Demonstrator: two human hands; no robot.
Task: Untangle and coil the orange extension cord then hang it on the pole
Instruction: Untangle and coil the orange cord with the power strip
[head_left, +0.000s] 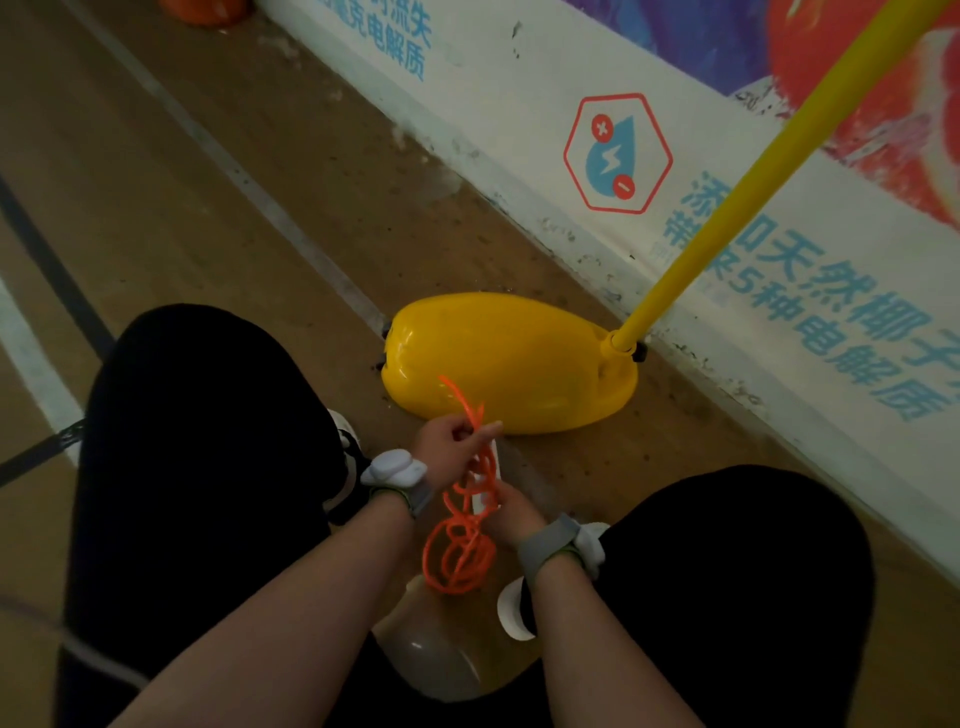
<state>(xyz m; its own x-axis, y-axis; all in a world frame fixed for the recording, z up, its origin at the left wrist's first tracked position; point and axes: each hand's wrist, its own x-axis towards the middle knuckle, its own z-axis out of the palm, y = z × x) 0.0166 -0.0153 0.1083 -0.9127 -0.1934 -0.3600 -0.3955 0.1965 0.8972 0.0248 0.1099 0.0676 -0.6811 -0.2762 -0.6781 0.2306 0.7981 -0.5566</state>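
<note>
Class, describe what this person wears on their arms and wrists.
Both forearms are bare, with no sleeves showing. Each wrist carries a grey strap holding a white, rounded plastic device: one by the left hand, one by the right hand. No gloves or rings are visible.

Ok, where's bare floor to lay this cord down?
Bare floor left of the yellow base, out to the painted lines, and right of it along the wall. Crowded between the knees: both hands and the cord.
</note>
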